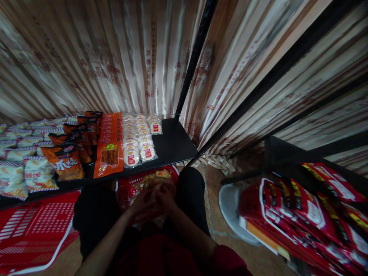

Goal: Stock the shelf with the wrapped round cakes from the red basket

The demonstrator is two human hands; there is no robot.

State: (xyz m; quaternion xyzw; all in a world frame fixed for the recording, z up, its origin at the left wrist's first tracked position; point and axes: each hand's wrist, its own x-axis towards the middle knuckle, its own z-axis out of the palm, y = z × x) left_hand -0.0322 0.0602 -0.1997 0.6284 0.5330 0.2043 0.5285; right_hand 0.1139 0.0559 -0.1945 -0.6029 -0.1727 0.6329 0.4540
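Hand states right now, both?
Left hand: fingers bent over packets in the red basket beneath; grip cannot be told.
Right hand: fingers bent beside the left's; grip cannot be told.

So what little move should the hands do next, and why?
Perhaps reach for the yellowish packet: it lies in the red basket between the knees, just beyond the left hand and right hand. It's too dim to tell whether they hold anything.

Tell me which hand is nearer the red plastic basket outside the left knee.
Left. The left hand is across the left knee from the red plastic basket; the right hand is farther right.
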